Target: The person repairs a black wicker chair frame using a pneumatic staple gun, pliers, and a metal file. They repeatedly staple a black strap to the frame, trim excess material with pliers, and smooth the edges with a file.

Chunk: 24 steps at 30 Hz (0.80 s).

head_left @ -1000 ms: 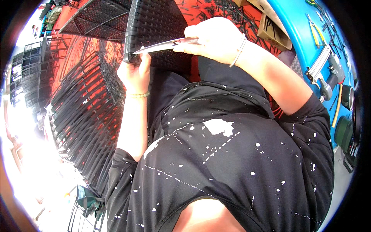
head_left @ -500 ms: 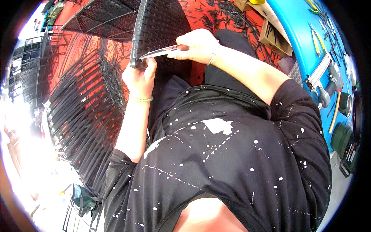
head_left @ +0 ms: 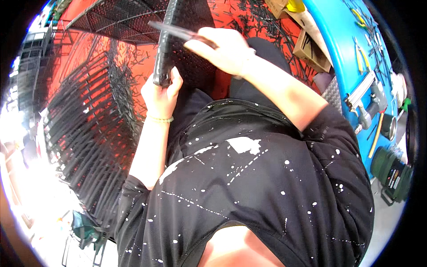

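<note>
My left hand (head_left: 159, 95) is closed around the lower near corner of a black woven wicker piece (head_left: 165, 53), thumb along its right side. The piece stands on edge, its narrow side facing me. My right hand (head_left: 227, 50) is wrapped round the brownish handle of a knife-like tool with a long pointed blade (head_left: 173, 30). The blade points left and crosses above the woven edge, slightly blurred; I cannot tell if it touches the weave. Behind the piece a larger black mesh-like woven panel (head_left: 120, 20) spreads to the left.
A black slatted frame (head_left: 84, 129) leans at the left. Black cut strips lie over the red floor (head_left: 138, 55). At the right a blue table (head_left: 327, 18) carries pliers (head_left: 359, 58), a power tool (head_left: 378, 98) and a dark green case (head_left: 391, 171). Cardboard boxes (head_left: 309, 51) stand beside it.
My right hand has raised the blade from beside my left hand to farther up the woven edge. The wicker piece has turned, showing less of its broad side. My left hand keeps its hold.
</note>
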### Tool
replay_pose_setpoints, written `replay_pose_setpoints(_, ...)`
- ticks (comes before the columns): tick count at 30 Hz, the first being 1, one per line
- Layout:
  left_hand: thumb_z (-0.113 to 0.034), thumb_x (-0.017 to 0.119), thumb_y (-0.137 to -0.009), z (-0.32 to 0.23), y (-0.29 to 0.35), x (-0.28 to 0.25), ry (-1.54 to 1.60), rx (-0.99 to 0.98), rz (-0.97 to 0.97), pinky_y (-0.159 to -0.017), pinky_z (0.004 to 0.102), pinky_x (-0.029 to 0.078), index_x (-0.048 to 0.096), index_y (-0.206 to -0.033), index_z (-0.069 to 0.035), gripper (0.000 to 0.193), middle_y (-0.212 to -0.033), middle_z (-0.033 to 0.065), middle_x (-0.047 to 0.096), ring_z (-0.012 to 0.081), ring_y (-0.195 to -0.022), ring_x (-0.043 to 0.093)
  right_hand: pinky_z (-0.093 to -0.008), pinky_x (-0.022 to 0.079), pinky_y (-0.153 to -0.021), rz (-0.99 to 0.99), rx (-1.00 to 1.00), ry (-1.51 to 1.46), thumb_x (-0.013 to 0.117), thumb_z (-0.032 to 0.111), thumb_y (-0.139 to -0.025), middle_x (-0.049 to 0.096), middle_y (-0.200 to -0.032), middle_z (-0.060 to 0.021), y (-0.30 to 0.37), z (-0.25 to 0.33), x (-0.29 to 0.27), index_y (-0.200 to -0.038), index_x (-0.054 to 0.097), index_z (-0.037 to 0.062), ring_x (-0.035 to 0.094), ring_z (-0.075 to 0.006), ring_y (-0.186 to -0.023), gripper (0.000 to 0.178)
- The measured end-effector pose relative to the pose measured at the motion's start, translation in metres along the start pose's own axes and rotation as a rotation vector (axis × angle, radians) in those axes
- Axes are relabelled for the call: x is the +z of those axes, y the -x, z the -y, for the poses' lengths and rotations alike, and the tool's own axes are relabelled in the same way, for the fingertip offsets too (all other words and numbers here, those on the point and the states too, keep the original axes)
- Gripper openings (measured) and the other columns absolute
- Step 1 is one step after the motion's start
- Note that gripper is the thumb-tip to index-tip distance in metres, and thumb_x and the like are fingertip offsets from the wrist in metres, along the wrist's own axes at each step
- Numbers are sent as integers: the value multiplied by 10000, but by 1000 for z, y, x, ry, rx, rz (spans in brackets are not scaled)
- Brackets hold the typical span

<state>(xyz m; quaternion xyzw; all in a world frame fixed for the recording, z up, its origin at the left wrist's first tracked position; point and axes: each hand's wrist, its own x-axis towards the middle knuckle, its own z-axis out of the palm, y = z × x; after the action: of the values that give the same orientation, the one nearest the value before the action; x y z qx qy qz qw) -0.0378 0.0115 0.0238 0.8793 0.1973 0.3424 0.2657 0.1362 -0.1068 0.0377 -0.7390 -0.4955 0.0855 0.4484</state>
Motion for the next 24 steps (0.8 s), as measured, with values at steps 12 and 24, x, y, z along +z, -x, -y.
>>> replay_pose_setpoints(12, -147, 730, -760, -4, -2, -5, 55, 54, -27, -531, 317, 483, 641, -757, -75, 114, -641, 65, 607, 223, -541, 610, -312, 447, -616, 425, -131, 98, 660, 62, -817, 506, -739, -52, 51, 96, -129, -1228, 625, 147, 523, -208, -655, 422)
replay_pose_setpoints(24, -238, 731, -773, 6, -1, -1, 126, 93, -56, -515, 337, 487, 621, -751, -60, 211, -644, 93, 598, 257, -553, 609, -317, 445, -514, 387, -469, 674, 688, 31, -745, 529, -779, -65, 14, 164, -114, -1036, 712, 124, 553, -231, -584, 306)
